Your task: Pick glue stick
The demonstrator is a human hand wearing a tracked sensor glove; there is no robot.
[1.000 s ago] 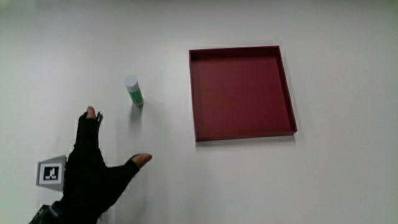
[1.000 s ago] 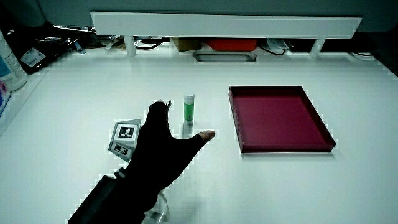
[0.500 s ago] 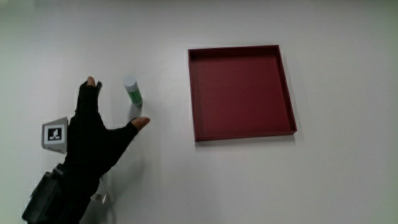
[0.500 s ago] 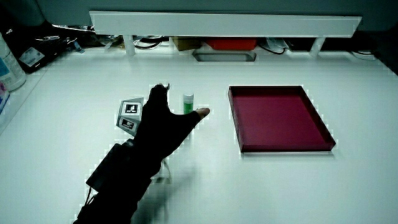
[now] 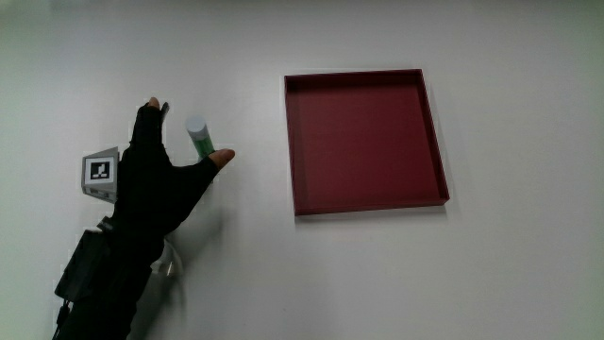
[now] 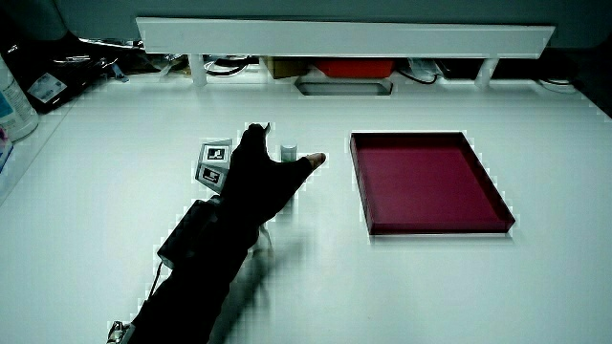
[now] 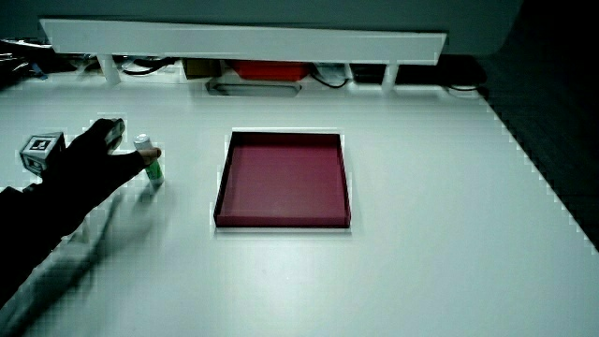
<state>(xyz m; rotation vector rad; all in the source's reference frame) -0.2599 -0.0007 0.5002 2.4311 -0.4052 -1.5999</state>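
Since a second ago the hand (image 5: 156,184) has travelled away from the person across the counter (image 5: 377,283) and now brackets the glue stick (image 5: 199,138), which has kept its spot. The tray has not shifted either.

Main view, from above: white cap and green body of the glue stick show between the extended fingers (image 5: 151,118) and the thumb (image 5: 219,159); thumb tip sits right at the green body, whether touching cannot be told. The patterned cube (image 5: 100,170) rides on the back of the hand, on the side away from the tray.

In a side view only the white cap of the glue stick (image 6: 287,151) clears the glove; the hand (image 6: 251,182) covers the rest. In a side view taken from a different angle the glue stick (image 7: 148,159) stands nearly whole, with the thumb (image 7: 150,157) across its middle.

Long axis: upright on the counter, cap pointing up, base on the surface.

Grip: spread wide, thumb and fingers apart with the stick in the gap; nothing clamped, stick not lifted.

The dark red tray (image 5: 432,123) lies well apart from the glue stick, with nothing in it.
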